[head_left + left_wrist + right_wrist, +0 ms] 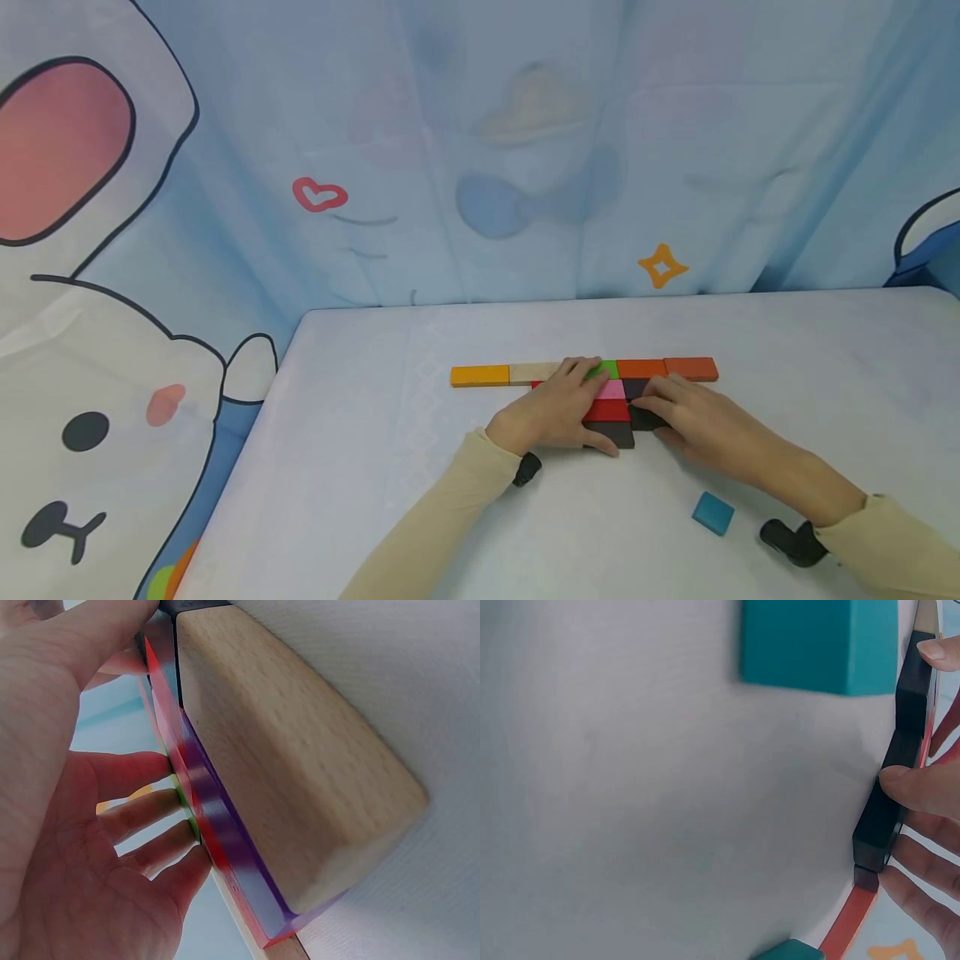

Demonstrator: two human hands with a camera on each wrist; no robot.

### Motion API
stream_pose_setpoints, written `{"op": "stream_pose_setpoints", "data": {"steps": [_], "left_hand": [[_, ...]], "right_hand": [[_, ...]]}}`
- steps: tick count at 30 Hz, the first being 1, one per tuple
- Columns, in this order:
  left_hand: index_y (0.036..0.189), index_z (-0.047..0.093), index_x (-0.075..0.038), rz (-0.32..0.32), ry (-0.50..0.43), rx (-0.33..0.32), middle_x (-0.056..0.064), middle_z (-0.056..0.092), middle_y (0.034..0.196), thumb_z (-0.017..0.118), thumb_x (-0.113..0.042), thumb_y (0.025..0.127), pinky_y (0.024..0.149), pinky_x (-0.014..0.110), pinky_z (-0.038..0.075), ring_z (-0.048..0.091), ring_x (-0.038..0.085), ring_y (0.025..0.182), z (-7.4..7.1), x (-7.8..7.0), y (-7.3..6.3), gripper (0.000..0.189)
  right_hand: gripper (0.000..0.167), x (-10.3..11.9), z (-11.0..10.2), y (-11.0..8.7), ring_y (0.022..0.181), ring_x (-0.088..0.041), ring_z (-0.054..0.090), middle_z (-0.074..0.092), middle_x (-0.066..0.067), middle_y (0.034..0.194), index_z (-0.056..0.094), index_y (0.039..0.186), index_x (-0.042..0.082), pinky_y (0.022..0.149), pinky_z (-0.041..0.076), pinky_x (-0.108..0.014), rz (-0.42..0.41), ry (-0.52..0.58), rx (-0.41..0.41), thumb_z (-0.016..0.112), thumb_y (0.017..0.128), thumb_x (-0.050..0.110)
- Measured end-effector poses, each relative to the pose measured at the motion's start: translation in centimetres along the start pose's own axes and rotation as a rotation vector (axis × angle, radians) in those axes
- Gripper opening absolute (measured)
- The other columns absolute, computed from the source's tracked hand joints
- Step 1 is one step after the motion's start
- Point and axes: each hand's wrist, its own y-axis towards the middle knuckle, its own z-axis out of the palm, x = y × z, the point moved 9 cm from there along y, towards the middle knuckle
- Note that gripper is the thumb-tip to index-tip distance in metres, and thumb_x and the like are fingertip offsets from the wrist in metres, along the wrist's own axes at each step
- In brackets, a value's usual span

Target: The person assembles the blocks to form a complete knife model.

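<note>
Colored wooden blocks lie flat in stacked rows on the table. My left hand [557,407] spreads over their left part, its fingers nearly straight across the green block [609,367] and the rows below. Its thumb rests by the front edge of a black block [613,433]. My right hand [701,425] pinches a second black block [881,825], thumb on its near face and fingers behind, at the rows' right end. Under the left palm, a plain wood block [292,750] lies beside a purple block [225,817]. Red [606,410] and pink [612,389] blocks show between the hands.
The back row holds a yellow block [480,377], a pale wood block [531,373] and orange blocks [641,368]. A teal block [712,513] lies apart, nearer me, and the right wrist view shows another teal block [787,951]. A patterned blue curtain [450,125] hangs behind the table.
</note>
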Motion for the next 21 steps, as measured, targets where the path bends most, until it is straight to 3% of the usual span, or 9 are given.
{"op": "stream_pose_setpoints", "data": {"steps": [15,21], "left_hand": [[0.164,0.033,-0.010,0.003,0.016,-0.004,0.006,0.025,0.171,0.073,-0.069,0.087,0.122,0.022,0.028,0.025,0.019,0.154,-0.06,0.00,-0.03,0.105],[0.164,0.033,-0.010,0.004,0.012,-0.004,0.006,0.025,0.171,0.073,-0.069,0.088,0.122,0.022,0.029,0.025,0.019,0.154,-0.07,-0.07,-0.05,0.105]], "right_hand": [[0.039,0.10,-0.32,0.30,0.091,-0.024,0.063,0.065,-0.010,0.103,0.077,0.106,-0.002,0.077,0.063,-0.041,-0.014,0.000,-0.050,0.095,0.071,0.002],[0.038,-0.19,-0.91,0.36,0.092,-0.025,0.065,0.065,-0.009,0.103,0.078,0.106,0.002,0.079,0.063,-0.044,0.048,0.010,-0.045,0.096,0.074,0.010]]}}
